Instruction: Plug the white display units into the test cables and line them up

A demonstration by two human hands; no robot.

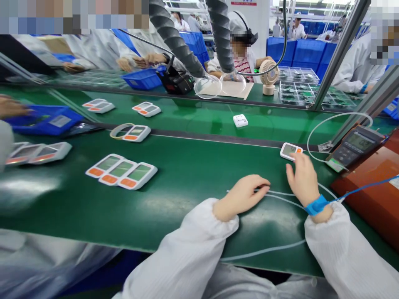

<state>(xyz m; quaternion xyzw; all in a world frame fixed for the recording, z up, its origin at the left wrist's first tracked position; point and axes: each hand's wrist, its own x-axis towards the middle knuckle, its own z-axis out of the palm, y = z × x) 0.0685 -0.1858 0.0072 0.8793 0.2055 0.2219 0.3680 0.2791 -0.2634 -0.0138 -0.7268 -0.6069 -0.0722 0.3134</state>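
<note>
My right hand [301,176] reaches over the bench, thumb apart from the fingers. Its fingertips are at the near edge of a small white device [289,150] with a grey display and an orange patch; I cannot tell whether they touch it. A blue wrist strap [317,205] with a blue cord circles that wrist. My left hand [245,195] hovers low over the bench, fingers loosely curved, a small gap between thumb and fingers, nothing visible in it. Thin clear tubing [282,198] runs behind it toward my right wrist.
Three white-and-orange devices [124,171] lie left; another [137,133] sits beside a yellowish ring [120,131]. A white square piece [240,120] rests on the far green strip. At right, a handheld meter [358,143] leans by an orange-brown case [370,187]. Co-workers sit left and opposite.
</note>
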